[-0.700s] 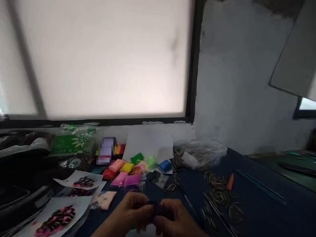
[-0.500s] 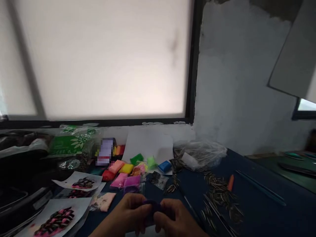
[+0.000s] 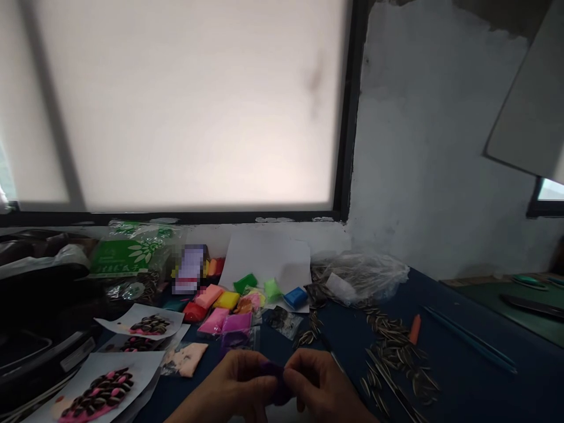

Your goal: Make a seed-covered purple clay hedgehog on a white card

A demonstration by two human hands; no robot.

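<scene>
Between both hands is a dark purple lump of soft modelling clay (image 3: pixel 278 385), close to the table's near edge. My left hand (image 3: pixel 238 385) pinches it from the left with thumb and fingers. From the right, my right hand (image 3: pixel 318 382) grips it, thumb and fingertips closed on its edge. Part of the lump is hidden behind the fingers. Just under the hands shows a piece of white paper (image 3: pixel 288 411). Beyond them lie a purple clay packet (image 3: pixel 237 329) and a pink one (image 3: pixel 214 322).
Several coloured clay packets, such as a blue one (image 3: pixel 295 298), lie further back. Striped sunflower seeds (image 3: pixel 390 329), tweezers (image 3: pixel 392 385) and an orange stick (image 3: pixel 415 330) are at right. Paper sheets with seed-and-clay designs (image 3: pixel 103 390) lie left, near a green seed bag (image 3: pixel 121 255).
Both hands have shifted slightly, and the purple clay is turned and shows more of its lower side. The view has moved a little.
</scene>
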